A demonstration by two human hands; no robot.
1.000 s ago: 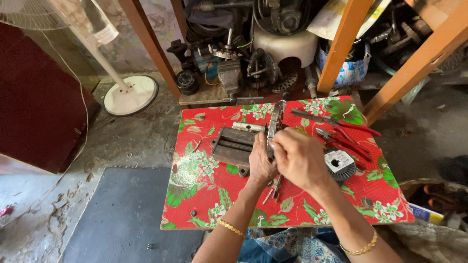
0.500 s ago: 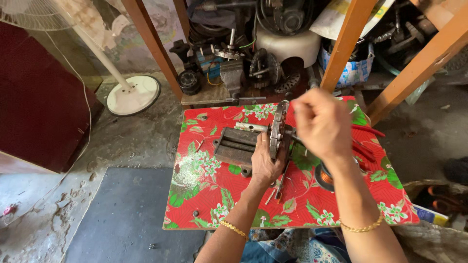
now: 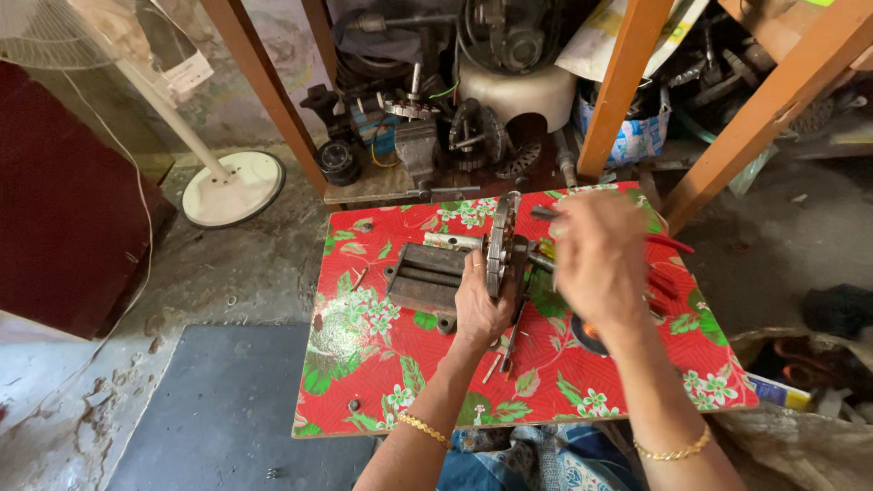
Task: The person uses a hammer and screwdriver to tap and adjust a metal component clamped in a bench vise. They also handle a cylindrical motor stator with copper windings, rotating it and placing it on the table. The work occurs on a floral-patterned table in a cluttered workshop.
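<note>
Blue-and-white bag (image 3: 637, 136): printed plastic package, behind the tabletop (image 3: 382, 364), between two orange wooden legs.
White tag (image 3: 186, 68): paper label on the fan pole, upper left.
Box corner (image 3: 773, 393): blue and yellow, lower right floor.

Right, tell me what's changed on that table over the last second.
The right hand has lifted off the round metal part and swung to the right, and now hangs beside it, blurred. The part, earlier low under both hands, now stands on edge in the left hand. The grey metal block and the floral table have stayed as they were.
</note>
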